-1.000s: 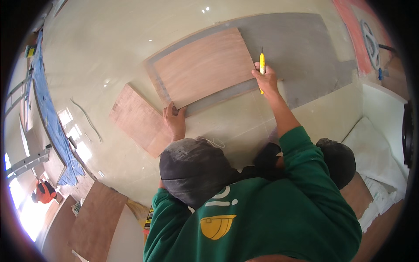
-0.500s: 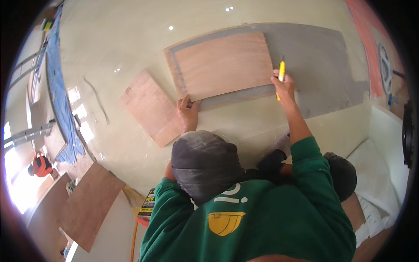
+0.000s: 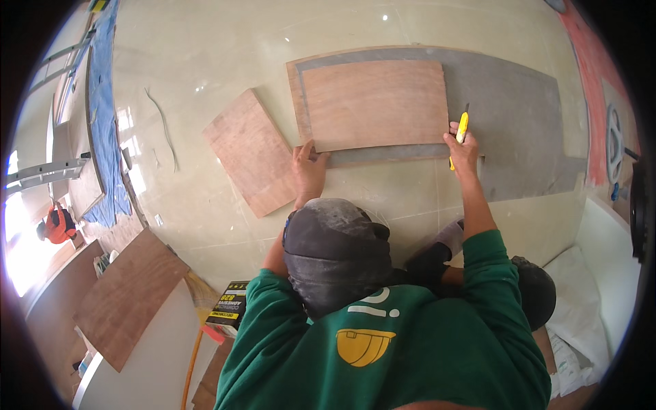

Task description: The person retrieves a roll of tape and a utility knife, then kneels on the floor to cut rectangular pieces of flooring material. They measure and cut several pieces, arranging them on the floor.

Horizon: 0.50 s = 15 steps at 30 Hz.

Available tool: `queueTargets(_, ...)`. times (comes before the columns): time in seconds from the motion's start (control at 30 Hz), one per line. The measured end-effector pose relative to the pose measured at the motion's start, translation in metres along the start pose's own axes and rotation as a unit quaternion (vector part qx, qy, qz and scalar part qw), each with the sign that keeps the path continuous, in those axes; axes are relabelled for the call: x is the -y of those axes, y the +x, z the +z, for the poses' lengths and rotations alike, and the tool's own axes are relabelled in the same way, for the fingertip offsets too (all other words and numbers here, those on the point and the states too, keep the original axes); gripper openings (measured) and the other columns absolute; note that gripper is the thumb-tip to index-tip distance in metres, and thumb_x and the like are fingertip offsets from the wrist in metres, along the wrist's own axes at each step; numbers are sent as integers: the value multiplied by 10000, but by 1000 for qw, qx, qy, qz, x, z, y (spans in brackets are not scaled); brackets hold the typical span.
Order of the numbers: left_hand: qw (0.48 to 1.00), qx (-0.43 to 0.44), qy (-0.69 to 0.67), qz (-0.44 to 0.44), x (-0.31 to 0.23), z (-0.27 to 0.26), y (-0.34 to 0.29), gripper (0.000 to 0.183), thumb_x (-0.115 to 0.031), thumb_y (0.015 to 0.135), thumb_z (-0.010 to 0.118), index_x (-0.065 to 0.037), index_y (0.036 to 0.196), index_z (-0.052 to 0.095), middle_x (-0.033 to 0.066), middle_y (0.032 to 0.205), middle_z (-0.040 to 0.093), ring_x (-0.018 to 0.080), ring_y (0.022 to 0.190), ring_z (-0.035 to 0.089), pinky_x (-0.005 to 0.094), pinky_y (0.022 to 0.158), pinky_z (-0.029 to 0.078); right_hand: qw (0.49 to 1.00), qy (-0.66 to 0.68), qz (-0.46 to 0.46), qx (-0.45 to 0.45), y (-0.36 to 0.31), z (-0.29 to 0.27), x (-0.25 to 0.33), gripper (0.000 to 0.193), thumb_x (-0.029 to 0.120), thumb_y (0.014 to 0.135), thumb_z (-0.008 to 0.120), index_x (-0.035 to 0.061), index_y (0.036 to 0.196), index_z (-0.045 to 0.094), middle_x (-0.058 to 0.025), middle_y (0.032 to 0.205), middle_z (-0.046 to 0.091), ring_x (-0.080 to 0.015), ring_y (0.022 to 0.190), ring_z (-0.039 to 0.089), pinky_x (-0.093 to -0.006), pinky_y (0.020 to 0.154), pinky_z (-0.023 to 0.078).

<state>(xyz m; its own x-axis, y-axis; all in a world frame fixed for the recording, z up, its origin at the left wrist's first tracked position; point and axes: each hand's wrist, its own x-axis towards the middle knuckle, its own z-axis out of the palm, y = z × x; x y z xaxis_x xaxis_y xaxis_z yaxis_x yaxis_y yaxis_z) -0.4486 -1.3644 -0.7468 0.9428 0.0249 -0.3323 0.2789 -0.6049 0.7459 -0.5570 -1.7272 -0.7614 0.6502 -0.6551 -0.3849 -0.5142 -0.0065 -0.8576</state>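
Observation:
A thin rectangular plywood panel (image 3: 376, 106) lies flat on a larger grey-faced sheet (image 3: 506, 123), whose grey surface shows along the panel's near side. My left hand (image 3: 311, 167) is closed at the panel's near left corner, thumb and fingers pinching its edge. A yellow utility knife (image 3: 462, 126) is gripped in my right hand (image 3: 465, 150), its blade pointing away from me. The fingers of that hand rest by the panel's right edge. Beside my left hand, a second plywood piece (image 3: 253, 154) lies slanted on the floor.
My dark-trousered knee (image 3: 335, 256) rises close behind my left hand. A black and yellow box (image 3: 229, 307) and a broom (image 3: 203, 294) stand at left, near a leaning plywood board (image 3: 130, 301). Farther left are a ladder (image 3: 44, 174) and a person in orange (image 3: 58, 225).
The whole view has shifted and turned slightly. Against the grey sheet, the panel appears a little closer to the left edge. Both hands keep their holds.

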Motion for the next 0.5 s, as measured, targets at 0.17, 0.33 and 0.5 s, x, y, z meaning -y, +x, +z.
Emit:
queueTargets(0.17, 1000, -8, 7, -1, -5, 0, -2, 501, -70, 764, 781, 15, 1239, 645, 113, 1064, 594, 212, 876, 641, 345, 837, 512, 999, 9, 29, 9, -4, -2, 11, 385, 30, 868, 712, -25, 1236, 612, -114, 1180, 651, -192, 1106, 618, -323, 989, 490)
queueTargets(0.33, 1000, -4, 3, 9, 2, -1, -5, 491, -56, 764, 778, 18, 1232, 649, 115, 1060, 594, 214, 881, 636, 345, 825, 512, 999, 36, 11, -2, -3, 2, 3, 389, 35, 870, 712, -24, 1241, 612, -122, 1205, 650, -199, 1123, 617, -327, 999, 486)
queueTargets(0.5, 999, -17, -16, 24, 1, 3, -5, 481, -47, 760, 784, 21, 1220, 659, 114, 1037, 596, 207, 880, 626, 341, 816, 509, 999, 42, 24, 1, -1, -2, 0, 401, 35, 862, 723, -29, 1241, 610, -125, 1189, 660, -194, 1103, 625, -321, 989, 490)
